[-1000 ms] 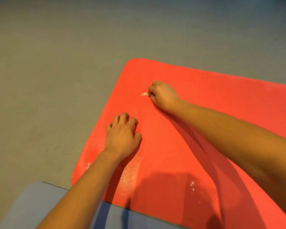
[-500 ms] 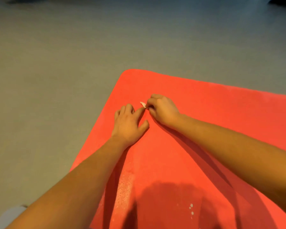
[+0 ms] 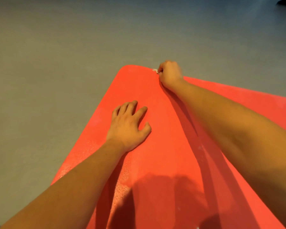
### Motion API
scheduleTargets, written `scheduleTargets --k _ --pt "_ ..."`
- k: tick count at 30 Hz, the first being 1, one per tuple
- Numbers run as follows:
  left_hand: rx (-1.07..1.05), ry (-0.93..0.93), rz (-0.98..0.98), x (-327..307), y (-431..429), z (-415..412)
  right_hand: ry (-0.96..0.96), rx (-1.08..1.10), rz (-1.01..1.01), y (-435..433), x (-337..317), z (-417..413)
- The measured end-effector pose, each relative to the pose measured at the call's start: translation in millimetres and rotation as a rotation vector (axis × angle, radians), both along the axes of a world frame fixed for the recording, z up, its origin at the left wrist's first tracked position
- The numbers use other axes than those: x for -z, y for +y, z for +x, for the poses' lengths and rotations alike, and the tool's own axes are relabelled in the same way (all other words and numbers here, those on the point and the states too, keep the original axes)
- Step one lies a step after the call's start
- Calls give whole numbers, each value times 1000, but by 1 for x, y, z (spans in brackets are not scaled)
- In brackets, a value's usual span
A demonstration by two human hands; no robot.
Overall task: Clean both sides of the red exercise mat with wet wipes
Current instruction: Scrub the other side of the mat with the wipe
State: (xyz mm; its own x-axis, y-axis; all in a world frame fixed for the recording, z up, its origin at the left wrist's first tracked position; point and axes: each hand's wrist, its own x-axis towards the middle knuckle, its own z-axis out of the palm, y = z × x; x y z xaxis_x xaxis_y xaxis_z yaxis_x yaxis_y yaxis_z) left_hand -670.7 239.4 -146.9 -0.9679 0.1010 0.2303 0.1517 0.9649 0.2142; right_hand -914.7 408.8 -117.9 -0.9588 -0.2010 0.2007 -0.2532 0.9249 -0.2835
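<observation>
Currently my right hand (image 3: 170, 73) clenches a crumpled wet wipe (image 3: 155, 70) at the floor-laid red mat (image 3: 163, 146)'s far edge. My left hand (image 3: 129, 126), nearer than that grip, presses flat with fingers spread. The mat seems light and floppy, so I'd lift it by the corner left of the grip.

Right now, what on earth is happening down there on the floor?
A person is wiping a red exercise mat that lies on the grey floor. The right hand grips a small crumpled white wipe at the mat's far edge. The left hand rests on the mat nearer the person, fingers spread.
</observation>
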Motion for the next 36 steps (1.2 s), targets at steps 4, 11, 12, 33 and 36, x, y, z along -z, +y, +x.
scheduleTargets --k 4,11,12,33,36 --pt "-3 2 -10 1 1 1 67 -139 -18 6 -1 48" --pt "-12 34 0 2 2 1 86 -182 32 18 0 23" --pt "-13 32 0 2 1 1 69 -122 51 17 -2 11" --pt "6 49 60 -3 1 1 60 -104 -12 25 -3 80" --pt "15 45 66 -5 1 1 52 -96 -14 16 -2 97"
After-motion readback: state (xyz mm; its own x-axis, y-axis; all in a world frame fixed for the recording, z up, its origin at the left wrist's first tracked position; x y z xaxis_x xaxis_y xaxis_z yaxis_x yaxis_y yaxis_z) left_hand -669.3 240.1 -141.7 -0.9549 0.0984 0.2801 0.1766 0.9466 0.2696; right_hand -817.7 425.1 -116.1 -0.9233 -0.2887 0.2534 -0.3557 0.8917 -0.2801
